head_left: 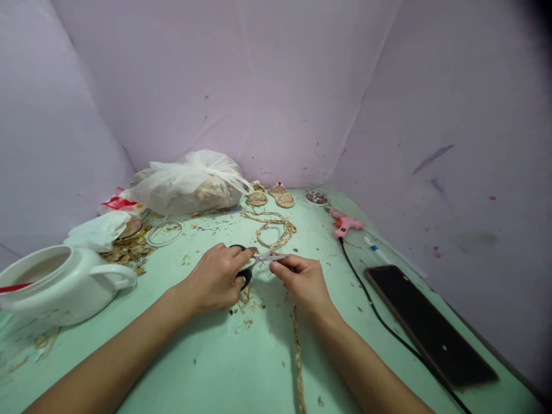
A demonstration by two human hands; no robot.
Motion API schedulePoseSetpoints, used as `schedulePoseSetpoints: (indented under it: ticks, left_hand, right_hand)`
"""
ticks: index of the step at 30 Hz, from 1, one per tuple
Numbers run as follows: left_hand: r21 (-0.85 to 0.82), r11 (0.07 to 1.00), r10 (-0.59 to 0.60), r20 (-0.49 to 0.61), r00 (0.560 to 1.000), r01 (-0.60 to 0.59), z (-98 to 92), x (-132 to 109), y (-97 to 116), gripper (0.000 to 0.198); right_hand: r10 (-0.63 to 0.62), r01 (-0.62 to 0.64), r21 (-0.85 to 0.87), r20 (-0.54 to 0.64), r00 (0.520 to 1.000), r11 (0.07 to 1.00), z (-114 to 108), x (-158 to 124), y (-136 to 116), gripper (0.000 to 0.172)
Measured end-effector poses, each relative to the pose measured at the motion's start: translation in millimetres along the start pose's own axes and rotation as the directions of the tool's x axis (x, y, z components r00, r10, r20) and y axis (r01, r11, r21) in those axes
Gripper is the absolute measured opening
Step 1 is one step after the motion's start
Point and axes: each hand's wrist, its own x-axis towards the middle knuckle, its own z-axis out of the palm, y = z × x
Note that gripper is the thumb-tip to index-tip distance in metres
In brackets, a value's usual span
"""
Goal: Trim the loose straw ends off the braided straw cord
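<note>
My left hand (219, 275) is closed through the black handles of a pair of scissors (260, 260), whose blades are parted and point to the right. Close to the blade tips, the fingers of my right hand (302, 279) pinch a braided straw cord. One length of the cord (297, 356) runs from under my right hand towards the near edge. Beyond the scissors, more braided cord (280, 233) lies in loose loops on the green table (207, 368). The exact spot where my right fingers grip is partly hidden.
At left stand a white pot (73, 287) and a white ring (164, 233). A filled plastic bag (194, 184) lies behind, beside small woven slippers (282, 196). A pink glue gun (347, 224), its black cable (371, 307) and a dark phone (426, 322) occupy the right.
</note>
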Motion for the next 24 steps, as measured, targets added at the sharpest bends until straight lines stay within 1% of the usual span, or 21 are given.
schedulePoseSetpoints:
  ticks: [2,4,11,15,17,20,24]
  left_hand:
    - [-0.031,0.999,0.007,0.019,1.000,-0.007,0.6,-0.2,-1.1,0.048]
    - [-0.063,0.998,0.006,0.035,0.999,-0.004,1.2,-0.6,-1.9,0.048]
    - [-0.163,0.985,-0.033,0.088,0.996,0.047,2.4,-1.9,-2.4,0.049]
    - [-0.174,0.982,-0.057,0.122,0.991,0.077,-1.2,-1.2,-0.1,0.045]
    - [-0.144,0.986,-0.066,0.107,0.992,0.081,-3.5,-0.6,2.1,0.046]
    - [-0.089,0.994,-0.057,0.058,0.997,0.062,-5.3,0.3,4.7,0.052]
    - [-0.103,0.993,-0.051,0.059,0.997,0.057,-3.7,0.2,4.3,0.053]
  right_hand:
    - [0.010,-0.010,-0.002,-0.010,1.000,1.000,-0.9,-0.4,-0.7,0.011]
    - [-0.006,0.006,-0.009,-0.017,1.000,1.000,-1.3,-0.7,-1.5,0.009]
    - [-0.039,0.037,-0.059,-0.042,0.998,0.998,0.0,-1.2,-3.9,0.008]
    - [-0.034,0.031,-0.064,-0.038,0.999,0.997,-0.6,-2.5,-2.4,0.009]
    - [-0.050,0.049,-0.060,-0.016,0.999,0.997,-0.1,-3.5,-1.5,0.009]
    - [-0.087,0.088,-0.063,0.014,0.996,0.994,1.8,-5.1,-1.2,0.012]
    - [-0.116,0.116,-0.099,0.006,0.993,0.988,4.0,-6.1,-2.5,0.014]
